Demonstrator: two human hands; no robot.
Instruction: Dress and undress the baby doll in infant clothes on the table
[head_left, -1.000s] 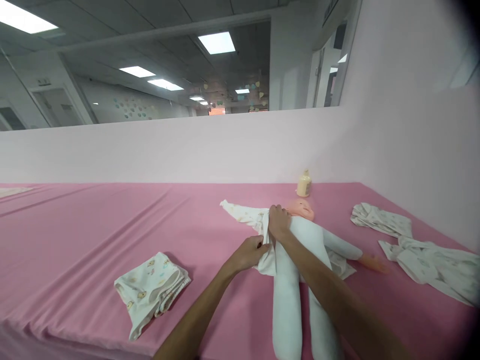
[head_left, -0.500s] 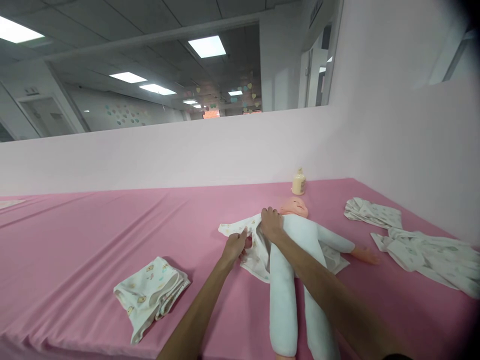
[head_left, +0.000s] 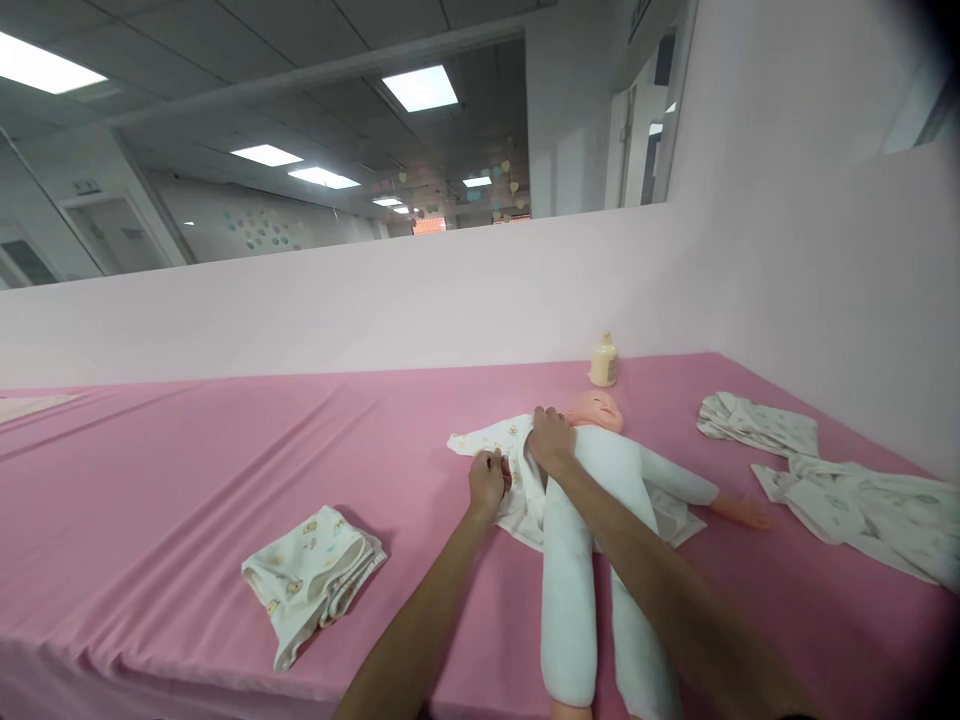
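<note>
Covering the whole work surface, a pink sheet (head_left: 187, 480) stretches back to a pale wall. On it a baby doll (head_left: 600, 480) lies face up, head toward the wall, with a printed white garment (head_left: 510, 470) spread beneath its torso. More crumpled printed clothes (head_left: 825, 480) lie well apart at the right, and a folded printed cloth (head_left: 311, 575) sits nearer the front edge. The right hand (head_left: 551, 445) rests on the doll's shoulder, fingers curled over garment fabric, seemingly steadying it. The left hand (head_left: 487, 482) pinches the garment's sleeve edge, fingers closed. A small cream bottle (head_left: 604, 362) stands near the wall.
</note>
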